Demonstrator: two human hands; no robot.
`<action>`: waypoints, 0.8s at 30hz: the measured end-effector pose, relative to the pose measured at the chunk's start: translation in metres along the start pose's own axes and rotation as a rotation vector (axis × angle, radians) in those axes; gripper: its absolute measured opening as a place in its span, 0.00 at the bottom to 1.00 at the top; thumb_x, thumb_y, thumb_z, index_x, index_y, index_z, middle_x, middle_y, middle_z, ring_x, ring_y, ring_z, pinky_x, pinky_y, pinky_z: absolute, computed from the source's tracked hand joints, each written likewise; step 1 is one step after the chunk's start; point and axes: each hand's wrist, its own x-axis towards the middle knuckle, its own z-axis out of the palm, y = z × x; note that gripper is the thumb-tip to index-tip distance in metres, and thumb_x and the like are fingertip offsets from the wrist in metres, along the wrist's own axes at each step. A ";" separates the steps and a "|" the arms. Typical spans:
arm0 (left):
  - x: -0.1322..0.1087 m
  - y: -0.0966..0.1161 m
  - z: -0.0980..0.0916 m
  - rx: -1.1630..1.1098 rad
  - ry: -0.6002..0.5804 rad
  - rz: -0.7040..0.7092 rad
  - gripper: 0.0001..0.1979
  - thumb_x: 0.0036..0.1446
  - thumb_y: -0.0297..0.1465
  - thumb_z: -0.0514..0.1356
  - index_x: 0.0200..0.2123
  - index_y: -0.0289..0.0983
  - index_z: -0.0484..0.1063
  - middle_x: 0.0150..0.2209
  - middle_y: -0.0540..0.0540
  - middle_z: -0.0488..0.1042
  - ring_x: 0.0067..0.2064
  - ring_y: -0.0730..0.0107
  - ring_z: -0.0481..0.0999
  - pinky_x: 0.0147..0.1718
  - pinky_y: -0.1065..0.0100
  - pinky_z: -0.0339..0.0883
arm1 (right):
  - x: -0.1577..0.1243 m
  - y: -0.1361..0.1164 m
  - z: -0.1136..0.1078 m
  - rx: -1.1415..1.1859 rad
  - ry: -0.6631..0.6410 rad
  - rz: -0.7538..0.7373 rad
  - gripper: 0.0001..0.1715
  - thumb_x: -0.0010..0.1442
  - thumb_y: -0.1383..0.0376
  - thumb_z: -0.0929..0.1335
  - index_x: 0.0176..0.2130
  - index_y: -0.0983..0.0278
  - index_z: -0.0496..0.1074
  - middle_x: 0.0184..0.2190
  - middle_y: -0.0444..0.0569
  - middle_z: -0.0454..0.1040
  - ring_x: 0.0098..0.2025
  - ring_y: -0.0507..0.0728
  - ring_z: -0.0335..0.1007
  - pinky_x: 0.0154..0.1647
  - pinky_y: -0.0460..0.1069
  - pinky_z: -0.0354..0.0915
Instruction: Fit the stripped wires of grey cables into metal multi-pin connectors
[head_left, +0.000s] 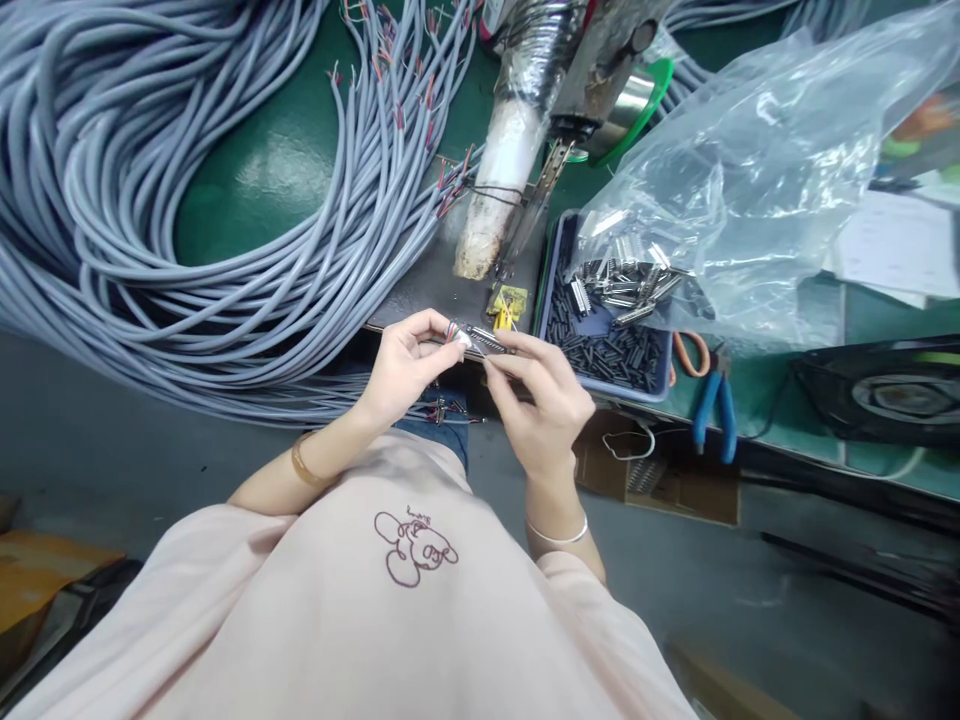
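My left hand [397, 370] is closed, thumb and forefinger pinching thin coloured wires [451, 329] at a cable end. Across from it, my right hand [540, 395] grips a metal multi-pin connector [487, 342] between thumb and fingers. The wires and the connector meet between my fingertips at the bench edge; whether they are joined I cannot tell. Just beyond the connector is a small yellow piece [508, 308], under the tip of a metal arm [529, 215]. A white wrapped tube [484, 220] slants down beside that arm.
Bundled grey cables [225, 255] cover the bench's left side. At right, a blue tray [652, 392] holds black sleeves [600, 355] and metal connectors [634, 275], partly under a plastic bag [750, 170]. Blue-handled pliers [716, 405], a black fan [892, 392] and a solder spool [630, 110] stand nearby.
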 end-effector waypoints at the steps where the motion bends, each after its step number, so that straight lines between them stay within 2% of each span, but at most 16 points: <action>1: 0.001 -0.001 0.000 -0.001 -0.001 -0.002 0.14 0.43 0.32 0.74 0.24 0.35 0.72 0.23 0.54 0.72 0.18 0.87 0.58 0.15 0.78 0.49 | -0.001 0.000 0.002 0.073 0.067 0.051 0.04 0.66 0.65 0.70 0.37 0.57 0.75 0.44 0.47 0.83 0.45 0.56 0.82 0.47 0.55 0.80; 4: 0.003 -0.005 0.001 -0.009 0.006 -0.023 0.13 0.44 0.31 0.73 0.24 0.35 0.71 0.22 0.55 0.70 0.16 0.88 0.57 0.14 0.77 0.46 | -0.003 0.001 0.008 0.298 0.185 0.234 0.05 0.67 0.63 0.69 0.36 0.59 0.70 0.43 0.48 0.82 0.44 0.56 0.82 0.43 0.53 0.80; 7: 0.006 -0.008 0.003 -0.019 0.011 -0.017 0.13 0.44 0.30 0.72 0.24 0.35 0.69 0.21 0.56 0.70 0.14 0.88 0.58 0.12 0.77 0.45 | -0.004 0.005 0.015 0.358 0.155 0.312 0.08 0.66 0.60 0.69 0.35 0.59 0.68 0.42 0.50 0.83 0.41 0.56 0.83 0.38 0.50 0.79; 10: 0.010 -0.010 0.006 -0.017 0.025 -0.003 0.13 0.45 0.30 0.71 0.23 0.36 0.68 0.21 0.55 0.71 0.14 0.87 0.59 0.12 0.77 0.45 | -0.004 0.008 0.020 0.317 0.145 0.264 0.07 0.65 0.62 0.70 0.33 0.60 0.69 0.41 0.50 0.84 0.42 0.56 0.83 0.38 0.50 0.78; 14: 0.015 -0.013 0.009 -0.014 0.057 0.032 0.14 0.47 0.30 0.70 0.23 0.37 0.66 0.20 0.55 0.69 0.14 0.86 0.58 0.12 0.77 0.46 | -0.002 0.010 0.021 0.225 0.168 0.159 0.07 0.63 0.67 0.70 0.32 0.60 0.71 0.42 0.49 0.84 0.44 0.57 0.83 0.45 0.54 0.78; 17: 0.019 -0.014 0.011 -0.019 0.066 0.071 0.15 0.48 0.30 0.71 0.24 0.37 0.65 0.20 0.56 0.68 0.14 0.87 0.58 0.13 0.78 0.47 | 0.002 0.012 0.021 0.149 0.170 0.094 0.07 0.62 0.69 0.70 0.31 0.59 0.71 0.42 0.49 0.84 0.44 0.57 0.83 0.46 0.55 0.78; 22: 0.028 -0.015 0.014 -0.033 0.054 0.157 0.17 0.45 0.30 0.72 0.24 0.36 0.64 0.23 0.55 0.73 0.19 0.88 0.62 0.19 0.81 0.59 | 0.008 0.017 0.019 0.112 0.185 -0.015 0.07 0.61 0.70 0.71 0.32 0.60 0.71 0.41 0.47 0.84 0.42 0.56 0.83 0.42 0.52 0.78; 24: 0.029 -0.016 0.014 -0.033 0.048 0.167 0.16 0.45 0.29 0.72 0.23 0.36 0.65 0.24 0.55 0.73 0.19 0.88 0.62 0.19 0.81 0.60 | 0.008 0.018 0.019 0.121 0.185 -0.006 0.07 0.61 0.70 0.71 0.32 0.60 0.72 0.42 0.47 0.84 0.42 0.56 0.82 0.41 0.52 0.78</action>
